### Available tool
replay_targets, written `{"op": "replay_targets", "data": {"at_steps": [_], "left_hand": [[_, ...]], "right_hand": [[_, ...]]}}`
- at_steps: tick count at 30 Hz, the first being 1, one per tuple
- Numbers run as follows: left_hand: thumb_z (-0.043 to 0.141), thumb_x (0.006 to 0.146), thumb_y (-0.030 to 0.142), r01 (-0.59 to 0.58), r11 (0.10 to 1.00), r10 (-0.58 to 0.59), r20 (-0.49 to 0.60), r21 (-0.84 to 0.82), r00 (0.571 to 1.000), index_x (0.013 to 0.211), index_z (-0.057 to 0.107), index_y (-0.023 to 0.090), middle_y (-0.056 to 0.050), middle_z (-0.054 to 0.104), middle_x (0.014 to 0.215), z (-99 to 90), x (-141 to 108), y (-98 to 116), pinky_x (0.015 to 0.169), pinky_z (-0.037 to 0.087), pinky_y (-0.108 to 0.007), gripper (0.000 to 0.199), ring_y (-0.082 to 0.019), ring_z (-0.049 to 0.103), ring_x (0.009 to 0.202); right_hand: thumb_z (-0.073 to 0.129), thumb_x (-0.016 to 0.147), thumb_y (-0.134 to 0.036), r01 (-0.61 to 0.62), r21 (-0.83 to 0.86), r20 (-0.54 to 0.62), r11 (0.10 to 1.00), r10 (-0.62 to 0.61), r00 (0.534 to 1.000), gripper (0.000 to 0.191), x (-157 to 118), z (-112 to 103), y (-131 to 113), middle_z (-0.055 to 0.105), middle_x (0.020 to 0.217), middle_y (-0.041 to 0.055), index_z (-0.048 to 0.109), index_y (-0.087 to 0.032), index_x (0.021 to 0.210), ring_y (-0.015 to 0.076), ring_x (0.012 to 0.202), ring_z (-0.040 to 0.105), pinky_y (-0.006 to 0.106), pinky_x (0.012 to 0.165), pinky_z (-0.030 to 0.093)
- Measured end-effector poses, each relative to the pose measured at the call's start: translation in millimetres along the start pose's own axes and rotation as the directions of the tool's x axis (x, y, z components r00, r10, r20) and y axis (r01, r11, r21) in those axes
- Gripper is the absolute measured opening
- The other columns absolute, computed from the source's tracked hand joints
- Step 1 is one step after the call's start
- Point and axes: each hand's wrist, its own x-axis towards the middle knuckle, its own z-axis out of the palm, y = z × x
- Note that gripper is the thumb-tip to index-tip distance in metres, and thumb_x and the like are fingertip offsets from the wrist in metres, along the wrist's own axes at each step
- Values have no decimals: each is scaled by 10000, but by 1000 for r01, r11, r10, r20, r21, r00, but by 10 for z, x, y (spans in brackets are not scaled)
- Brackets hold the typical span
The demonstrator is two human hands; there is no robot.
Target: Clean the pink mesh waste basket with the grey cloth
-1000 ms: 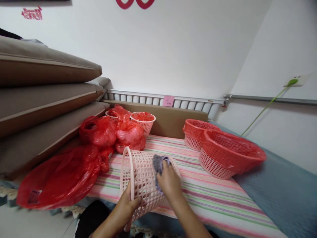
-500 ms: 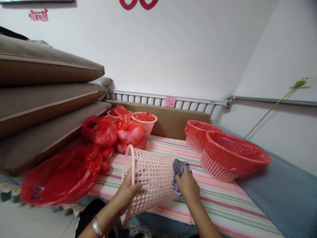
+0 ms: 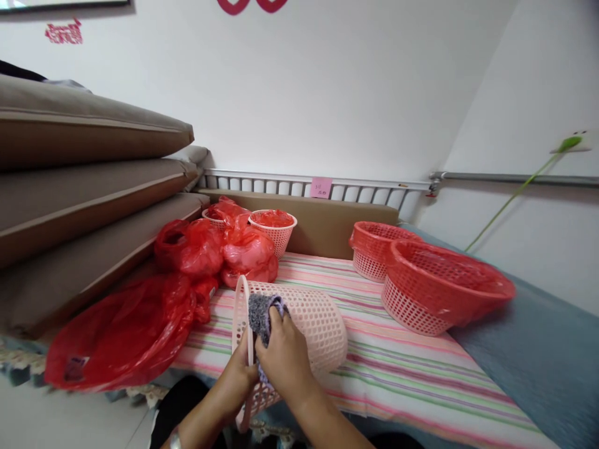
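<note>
A pale pink plastic wastebasket (image 3: 322,324) with a perforated wall lies on its side over the front of the striped sheet (image 3: 407,368), its mouth facing left. My left hand (image 3: 243,368) is closed around the basket's rim, the fingers partly hidden inside it. My right hand (image 3: 283,349) grips a grey and purple cloth (image 3: 262,315) and presses it to the outer wall near the rim. The two hands are close together, and the right one covers part of the basket.
Red plastic bags (image 3: 126,330) lie to the left, beside stacked cushions (image 3: 88,187). A small bag-lined basket (image 3: 276,234) stands at the back. On the right are two baskets lined with red bags, the larger one (image 3: 416,305) in front. Behind runs a radiator (image 3: 281,187).
My right hand has moved the cloth leftward along the basket's wall, from the base end to near the rim. My left hand keeps its hold on the rim.
</note>
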Motion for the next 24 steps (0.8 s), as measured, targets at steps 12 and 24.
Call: {"op": "replay_targets", "data": {"at_steps": [12,24], "left_hand": [[597,668,147,162,984,-157,62,-79,986,1454,53,230,-137,388,1435,14,-56,-29,934,451,-454,959,-328,465,1218],[622,705,183,211,973,-201,101,-92,974,1459,31,239,-170,346,1450,-22,-107,-40,892,461,-417,960,-337,502,1185]], "right_hand": [[503,772,-227,-112,-151,14,982,116,993,428,87,-14,496,584,1076,105,495,-191,1198,217,946,577,289,780,429],[394,849,-306,-534,-263,-19,804,549,836,368,186,-168,1507,609,988,116,439,-171,1188,247,863,615,323,662,433]]}}
